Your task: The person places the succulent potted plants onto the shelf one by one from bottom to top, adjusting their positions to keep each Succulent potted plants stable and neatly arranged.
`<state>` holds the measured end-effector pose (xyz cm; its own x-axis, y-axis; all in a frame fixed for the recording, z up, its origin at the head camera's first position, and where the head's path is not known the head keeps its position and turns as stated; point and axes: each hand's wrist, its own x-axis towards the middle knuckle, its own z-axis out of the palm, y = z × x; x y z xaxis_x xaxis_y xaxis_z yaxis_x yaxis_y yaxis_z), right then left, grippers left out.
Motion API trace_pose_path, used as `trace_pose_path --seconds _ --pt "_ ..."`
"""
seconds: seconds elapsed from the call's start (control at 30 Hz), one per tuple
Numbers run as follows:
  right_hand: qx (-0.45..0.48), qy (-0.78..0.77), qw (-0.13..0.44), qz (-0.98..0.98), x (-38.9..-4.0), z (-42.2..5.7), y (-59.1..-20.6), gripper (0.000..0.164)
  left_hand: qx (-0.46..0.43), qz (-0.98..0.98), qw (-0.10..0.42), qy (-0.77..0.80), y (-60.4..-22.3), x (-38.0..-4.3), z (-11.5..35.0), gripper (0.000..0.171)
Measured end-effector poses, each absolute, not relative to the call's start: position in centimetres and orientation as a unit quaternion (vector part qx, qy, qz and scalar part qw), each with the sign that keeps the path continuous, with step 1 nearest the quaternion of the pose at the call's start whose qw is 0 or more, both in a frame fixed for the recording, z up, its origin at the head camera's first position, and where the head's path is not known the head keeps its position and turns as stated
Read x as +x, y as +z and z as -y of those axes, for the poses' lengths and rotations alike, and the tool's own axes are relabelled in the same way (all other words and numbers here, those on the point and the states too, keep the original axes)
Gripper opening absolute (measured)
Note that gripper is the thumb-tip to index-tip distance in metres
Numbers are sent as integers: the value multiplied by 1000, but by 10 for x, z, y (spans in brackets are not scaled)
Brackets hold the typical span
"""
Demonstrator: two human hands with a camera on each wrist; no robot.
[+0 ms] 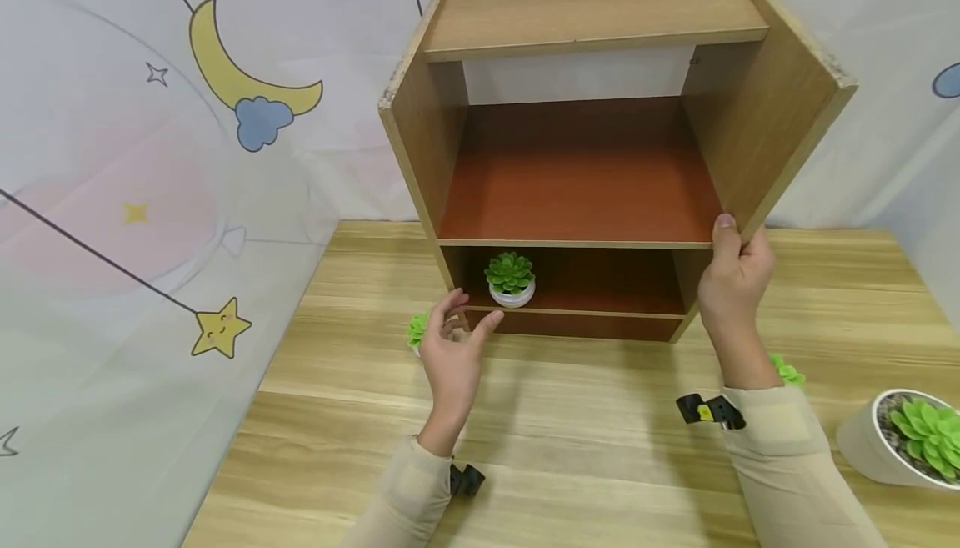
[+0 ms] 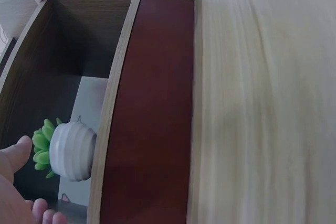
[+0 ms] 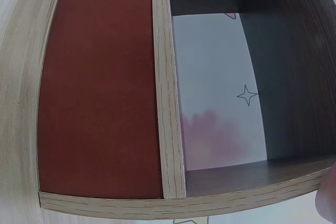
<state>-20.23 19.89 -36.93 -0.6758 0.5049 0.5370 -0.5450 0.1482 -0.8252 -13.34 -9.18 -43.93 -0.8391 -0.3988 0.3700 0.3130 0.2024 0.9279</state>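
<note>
A wooden shelf unit (image 1: 570, 243) with reddish-brown boards stands on the table. My right hand (image 1: 733, 281) grips its right side panel, thumb on the inner face and fingers round the outside. On the lower shelf, towards the left, sits a small green succulent in a white ribbed pot (image 1: 512, 294), also seen in the left wrist view as a white pot (image 2: 73, 150). My left hand (image 1: 453, 356) is at the lower left corner of the unit, thumb and fingers spread apart, close to the potted succulent and holding nothing.
Behind the left hand, another green succulent (image 1: 417, 331) stands on the table (image 1: 337, 414), partly hidden. A succulent (image 1: 786, 370) shows beside the right wrist. At the far right stands a larger white pot (image 1: 873, 448) with a succulent. A printed cloth (image 1: 360, 156) hangs behind.
</note>
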Motion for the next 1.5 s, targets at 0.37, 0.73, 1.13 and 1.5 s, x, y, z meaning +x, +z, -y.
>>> trace_pose_path --seconds 0.37,0.73,1.13,1.5 --pt "9 657 400 639 -202 -198 -369 20 45 738 347 -577 -439 -132 107 60" --pt "1 660 396 639 -204 -197 -369 23 84 747 332 -571 -439 -128 114 66" --pt "-2 657 396 641 -198 -194 -362 22 101 755 308 -570 -432 -121 123 77" --pt "4 652 406 640 -197 -192 -360 22 122 779 290 -541 -448 -124 137 87"
